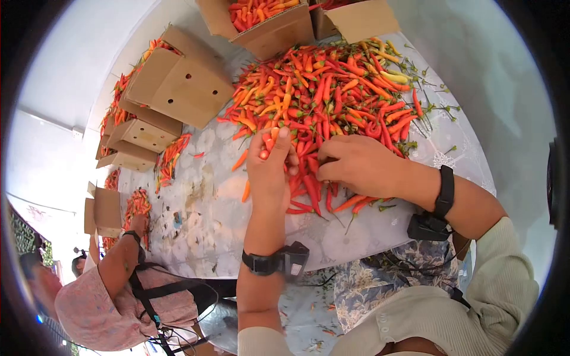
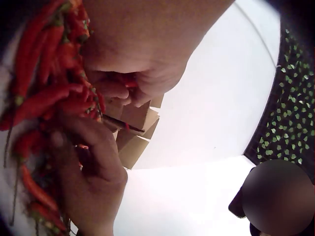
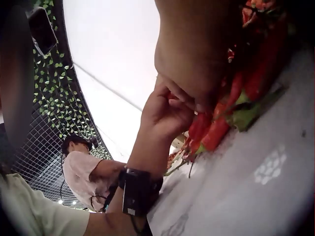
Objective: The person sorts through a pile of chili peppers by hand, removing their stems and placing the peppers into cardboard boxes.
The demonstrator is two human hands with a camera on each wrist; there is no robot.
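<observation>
Head view: gripping slim orange-red chillies point(image 1: 269, 143) in left hand point(image 1: 270, 165); can't tell grip of right hand point(image 1: 356, 159), at mounded red-orange chilli heap point(image 1: 323, 92).

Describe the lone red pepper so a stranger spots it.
In the head view, find the big pepper pile. Look left to the nearest heap, beside the boxes. Just right of it lies the red pepper, alone on the tablecloth, its neighbours bunched.

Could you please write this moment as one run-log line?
left hand: holds chili peppers | right hand: at near side of pepper pile, hold unclear | open box beyond pile: contains more peppers
</observation>
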